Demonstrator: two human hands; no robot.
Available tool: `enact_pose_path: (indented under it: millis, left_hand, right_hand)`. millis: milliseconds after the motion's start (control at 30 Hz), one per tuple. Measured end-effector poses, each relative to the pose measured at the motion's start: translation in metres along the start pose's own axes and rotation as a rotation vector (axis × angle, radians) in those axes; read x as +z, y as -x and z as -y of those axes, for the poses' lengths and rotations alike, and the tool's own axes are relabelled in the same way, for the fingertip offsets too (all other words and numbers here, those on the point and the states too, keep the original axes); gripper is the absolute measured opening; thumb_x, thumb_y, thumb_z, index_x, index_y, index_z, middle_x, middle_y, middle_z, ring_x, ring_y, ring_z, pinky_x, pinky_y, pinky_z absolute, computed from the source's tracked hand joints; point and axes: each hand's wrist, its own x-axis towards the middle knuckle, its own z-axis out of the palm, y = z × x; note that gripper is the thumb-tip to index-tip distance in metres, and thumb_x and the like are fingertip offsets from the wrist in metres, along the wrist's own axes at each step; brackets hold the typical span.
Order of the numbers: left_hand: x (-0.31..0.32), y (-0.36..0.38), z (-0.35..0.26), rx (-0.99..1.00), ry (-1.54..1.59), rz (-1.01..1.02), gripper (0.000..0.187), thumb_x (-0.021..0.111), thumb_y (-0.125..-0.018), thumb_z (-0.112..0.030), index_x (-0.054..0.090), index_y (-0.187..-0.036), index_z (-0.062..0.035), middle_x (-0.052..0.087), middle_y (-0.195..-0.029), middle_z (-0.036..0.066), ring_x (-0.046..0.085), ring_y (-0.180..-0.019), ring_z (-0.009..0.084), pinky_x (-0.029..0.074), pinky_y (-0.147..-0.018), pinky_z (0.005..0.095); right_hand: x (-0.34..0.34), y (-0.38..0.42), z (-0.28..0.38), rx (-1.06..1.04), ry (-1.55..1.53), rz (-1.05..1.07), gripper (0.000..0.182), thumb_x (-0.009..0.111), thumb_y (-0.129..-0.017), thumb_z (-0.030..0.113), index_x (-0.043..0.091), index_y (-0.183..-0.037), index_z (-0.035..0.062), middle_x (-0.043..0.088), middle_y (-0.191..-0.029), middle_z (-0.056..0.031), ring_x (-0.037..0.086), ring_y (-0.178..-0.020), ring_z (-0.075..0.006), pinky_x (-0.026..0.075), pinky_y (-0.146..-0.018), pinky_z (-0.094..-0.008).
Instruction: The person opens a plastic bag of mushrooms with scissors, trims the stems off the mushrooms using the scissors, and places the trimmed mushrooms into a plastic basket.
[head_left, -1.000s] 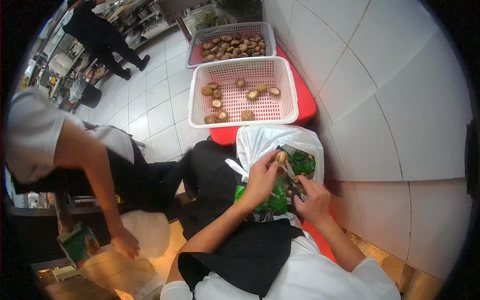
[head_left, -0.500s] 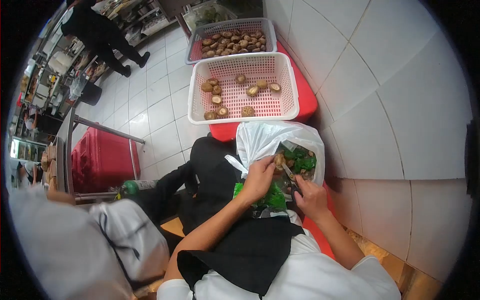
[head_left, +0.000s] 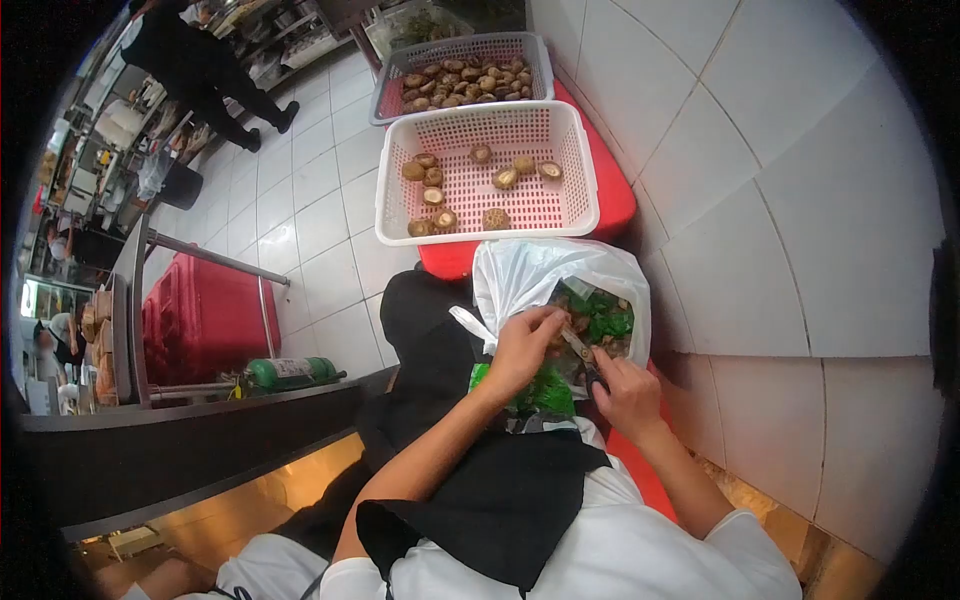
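Observation:
My left hand (head_left: 527, 352) is closed over the opening of a white plastic bag (head_left: 515, 268), its fingers pinching a brown mushroom that they mostly hide. In my right hand (head_left: 630, 393) is a pair of scissors (head_left: 576, 346), its metal blades pointing up and left at the mushroom. Below the blades, the bag holds green plastic wrapping (head_left: 607, 318) and brown bits. Ahead of the bag stands a white basket (head_left: 486, 236) with several mushrooms (head_left: 505, 178) spread over its bottom.
Behind the white basket, a grey basket (head_left: 378, 100) holds a heap of mushrooms. Both rest on a red surface (head_left: 612, 200) beside a tiled wall (head_left: 740, 270). To the left are a metal-framed table, a red bin (head_left: 210, 320) and a green cylinder (head_left: 290, 373). People stand farther off.
A person close on my left has moved down toward the lower edge, uncovering the green cylinder and a dark ledge. My left fingers now cover more of the mushroom at the scissor tips.

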Motion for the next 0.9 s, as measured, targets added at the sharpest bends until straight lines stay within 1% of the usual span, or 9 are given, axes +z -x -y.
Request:
enact_pose_path:
  millis: [67,167,300,367,467,567,700,800,900]
  left_hand:
    - [-0.001,0.001,-0.004,-0.045,0.109,-0.012,0.031,0.064,-0.106,-0.026,0.07,-0.124,-0.0012,0.071,-0.109,0.006,0.068,-0.097,0.0133,0.059,-0.08,0.0294]
    - [-0.005,0.003,-0.012,-0.053,0.252,-0.036,0.032,0.069,-0.103,-0.022,0.069,-0.127,-0.0021,0.071,-0.112,0.005,0.068,-0.098,0.0131,0.058,-0.081,0.0287]
    - [-0.014,0.001,-0.016,-0.149,0.307,-0.016,0.036,0.071,-0.098,-0.016,0.066,-0.131,-0.0017,0.071,-0.115,0.006,0.07,-0.101,0.0151,0.058,-0.086,0.0288]
    - [-0.015,0.001,-0.017,-0.181,0.321,0.002,0.038,0.072,-0.096,-0.012,0.065,-0.132,-0.0008,0.072,-0.117,0.008,0.07,-0.102,0.0164,0.058,-0.089,0.0287]
    - [-0.016,0.001,-0.013,-0.18,0.31,0.004,0.042,0.073,-0.093,-0.006,0.065,-0.134,0.001,0.071,-0.121,0.01,0.07,-0.104,0.0168,0.057,-0.09,0.0283]
    - [-0.016,0.0,-0.011,-0.169,0.278,0.059,0.048,0.074,-0.09,-0.002,0.064,-0.137,0.001,0.072,-0.122,0.01,0.07,-0.105,0.0161,0.057,-0.089,0.0278]
    - [-0.017,0.0,-0.004,-0.077,0.229,0.1,0.051,0.076,-0.087,0.001,0.066,-0.137,0.001,0.072,-0.121,0.009,0.069,-0.106,0.0143,0.056,-0.09,0.0274]
    - [-0.013,0.003,-0.009,0.004,0.11,0.084,0.051,0.076,-0.085,0.003,0.067,-0.136,0.0021,0.073,-0.121,0.008,0.068,-0.105,0.0137,0.055,-0.091,0.0271]
    - [-0.013,0.002,-0.01,0.074,-0.069,0.073,0.049,0.077,-0.086,0.002,0.067,-0.133,0.0048,0.073,-0.119,0.009,0.068,-0.102,0.014,0.055,-0.09,0.0273]
  right_hand:
    - [-0.002,-0.002,0.003,0.001,-0.009,-0.015,0.059,0.079,-0.077,0.017,0.067,-0.134,0.007,0.064,-0.088,-0.0108,0.068,-0.082,-0.0307,0.056,-0.071,-0.0435]
    - [-0.008,-0.004,0.002,-0.003,-0.019,-0.006,0.058,0.079,-0.076,0.018,0.068,-0.132,0.0072,0.064,-0.089,-0.0109,0.068,-0.082,-0.031,0.056,-0.071,-0.0437]
    - [-0.015,-0.003,0.005,-0.024,-0.048,0.026,0.056,0.079,-0.076,0.018,0.069,-0.13,0.0079,0.065,-0.089,-0.011,0.068,-0.082,-0.0315,0.056,-0.072,-0.0441]
    - [-0.014,-0.002,0.008,0.018,-0.066,0.043,0.055,0.078,-0.075,0.018,0.07,-0.128,0.0083,0.065,-0.088,-0.0113,0.068,-0.082,-0.032,0.056,-0.072,-0.0443]
    - [-0.01,0.0,0.01,0.035,-0.095,0.02,0.053,0.078,-0.076,0.02,0.071,-0.127,0.0081,0.066,-0.087,-0.0121,0.068,-0.08,-0.033,0.055,-0.071,-0.0446]
    - [-0.005,0.001,0.011,0.047,-0.114,0.01,0.052,0.078,-0.076,0.02,0.071,-0.126,0.0078,0.066,-0.087,-0.0125,0.068,-0.08,-0.0338,0.055,-0.07,-0.0445]
    - [-0.008,0.002,0.013,0.072,-0.137,0.022,0.053,0.076,-0.075,0.017,0.071,-0.127,0.0086,0.067,-0.089,-0.0129,0.069,-0.083,-0.0336,0.057,-0.073,-0.0453]
    - [-0.016,0.008,0.002,0.088,-0.19,0.086,0.05,0.079,-0.077,0.02,0.072,-0.126,0.0072,0.069,-0.085,-0.0139,0.069,-0.078,-0.0324,0.056,-0.07,-0.0439]
    - [-0.03,0.012,-0.013,0.168,-0.331,0.156,0.048,0.084,-0.08,0.025,0.073,-0.123,0.0051,0.068,-0.078,-0.0137,0.068,-0.07,-0.0305,0.054,-0.065,-0.042]
